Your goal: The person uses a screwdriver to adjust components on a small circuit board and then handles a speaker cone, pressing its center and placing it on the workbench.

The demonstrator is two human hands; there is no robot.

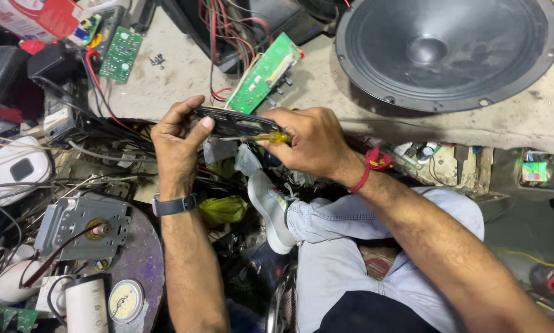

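The left hand (177,143) pinches one end of a thin, rigid-looking black plastic panel (231,122), likely light and brittle, best held by its edges, while the right hand (308,140) grips a yellow-handled screwdriver (271,138) against it.

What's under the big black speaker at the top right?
The speaker lies cone up on a dusty grey bench. Only bare bench shows around its rim; anything beneath is covered.
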